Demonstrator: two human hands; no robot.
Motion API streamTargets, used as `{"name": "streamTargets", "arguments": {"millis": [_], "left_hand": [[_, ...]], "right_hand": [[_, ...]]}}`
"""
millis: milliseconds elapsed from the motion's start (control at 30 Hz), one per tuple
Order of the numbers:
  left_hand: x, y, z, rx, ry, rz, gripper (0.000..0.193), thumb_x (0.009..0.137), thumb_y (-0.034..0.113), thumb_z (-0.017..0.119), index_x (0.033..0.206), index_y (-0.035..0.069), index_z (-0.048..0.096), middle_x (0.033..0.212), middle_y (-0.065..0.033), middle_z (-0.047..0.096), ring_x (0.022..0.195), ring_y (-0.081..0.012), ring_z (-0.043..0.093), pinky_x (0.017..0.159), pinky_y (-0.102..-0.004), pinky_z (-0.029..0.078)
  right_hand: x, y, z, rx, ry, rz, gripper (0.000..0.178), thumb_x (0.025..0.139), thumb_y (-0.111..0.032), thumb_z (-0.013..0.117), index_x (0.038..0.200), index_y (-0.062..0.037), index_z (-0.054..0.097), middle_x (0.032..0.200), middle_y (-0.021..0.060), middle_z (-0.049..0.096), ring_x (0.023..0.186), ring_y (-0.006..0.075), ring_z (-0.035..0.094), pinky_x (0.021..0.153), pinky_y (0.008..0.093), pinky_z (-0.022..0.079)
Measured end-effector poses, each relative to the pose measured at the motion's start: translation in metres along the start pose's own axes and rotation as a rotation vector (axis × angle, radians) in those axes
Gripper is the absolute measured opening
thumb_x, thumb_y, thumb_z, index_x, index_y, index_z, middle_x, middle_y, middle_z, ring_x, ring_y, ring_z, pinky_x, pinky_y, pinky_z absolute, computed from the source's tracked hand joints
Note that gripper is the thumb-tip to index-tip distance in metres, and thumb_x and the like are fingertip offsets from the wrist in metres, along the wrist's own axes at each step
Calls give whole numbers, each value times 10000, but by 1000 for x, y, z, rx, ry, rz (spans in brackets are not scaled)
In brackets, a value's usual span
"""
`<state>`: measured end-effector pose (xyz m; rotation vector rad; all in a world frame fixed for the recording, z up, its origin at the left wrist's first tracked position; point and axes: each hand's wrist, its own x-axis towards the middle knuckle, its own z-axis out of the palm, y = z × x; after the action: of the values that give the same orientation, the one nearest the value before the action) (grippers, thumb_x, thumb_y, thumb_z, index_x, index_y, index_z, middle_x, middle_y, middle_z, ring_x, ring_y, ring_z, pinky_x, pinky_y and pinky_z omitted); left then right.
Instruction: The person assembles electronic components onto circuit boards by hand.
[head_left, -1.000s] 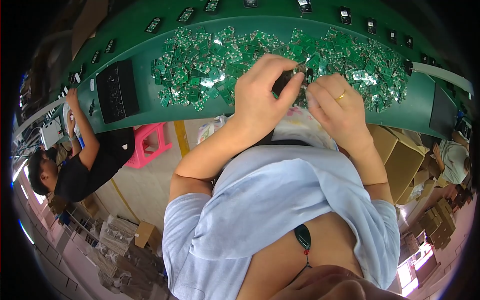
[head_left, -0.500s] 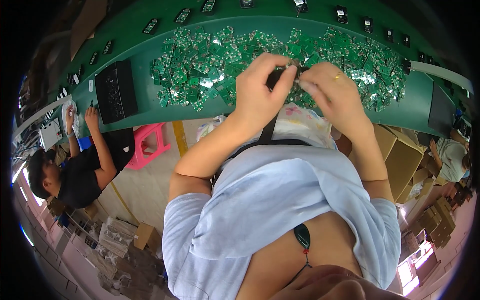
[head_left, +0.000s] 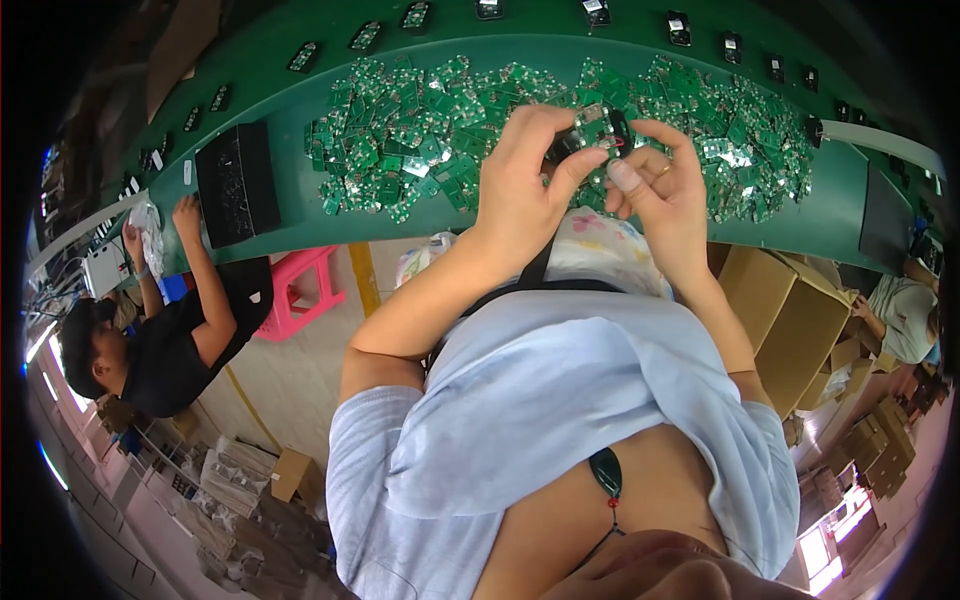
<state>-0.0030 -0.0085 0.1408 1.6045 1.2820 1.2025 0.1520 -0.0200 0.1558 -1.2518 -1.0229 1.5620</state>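
Note:
Over the heap of loose boards, my left hand (head_left: 525,165) is closed around a small black plastic casing (head_left: 620,128). A green circuit board (head_left: 594,124) shows on its upper face, and a bit of red wire is visible at its right end. My right hand (head_left: 662,185) is at that right end: the index fingertip meets the casing's edge and the thumb is just below it. The other right fingers are curled. Beneath and around both hands lie many small green circuit boards (head_left: 390,140), spread over the green tabletop (head_left: 835,200).
A black tray (head_left: 238,185) stands on the left of the table. Casings (head_left: 366,36) line the far green strip. A person in black (head_left: 165,350) works at left, near a pink stool (head_left: 300,290). Cardboard boxes (head_left: 775,300) stand at right, near another person (head_left: 900,315).
The casing has turned so its green board now shows. My right hand has shifted slightly, with its index finger stretched out and its thumb lifted. My left hand keeps its hold.

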Motion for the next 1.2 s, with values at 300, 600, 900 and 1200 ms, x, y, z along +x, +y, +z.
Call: {"name": "streamTargets", "arguments": {"millis": [300,600,900,1200], "left_hand": [[1,-19,-5,-673,-162,-698,270,887,131,535,1138,36,503,971,-34,583,836,-99,575,662,-237,511],[4,-20,-10,-679,-263,-732,238,827,109,608,1043,52,523,913,-13,595,797,-75,576,667,-222,492],[1,-19,-5,-597,-109,-629,216,829,72,603,1004,8,495,859,-52,607,757,-67,543,621,-212,435],[3,-6,-10,-537,-109,-582,284,832,114,626,1034,-8,469,917,-91,602,797,-92,568,664,-224,477]], "right_hand": [[-5,15,-11,64,-94,-38,301,849,-48,570,1093,-47,393,782,28,558,634,89,535,551,214,419],[9,9,-7,-709,-87,-637,282,723,-14,651,991,-96,624,731,35,530,597,132,513,494,245,406],[24,9,-8,-788,-79,-868,191,700,-2,656,871,-88,662,753,47,568,646,184,532,516,273,423],[32,1,-2,-794,-27,-762,129,708,-12,664,827,-51,630,730,57,580,641,198,542,532,287,432]]}}
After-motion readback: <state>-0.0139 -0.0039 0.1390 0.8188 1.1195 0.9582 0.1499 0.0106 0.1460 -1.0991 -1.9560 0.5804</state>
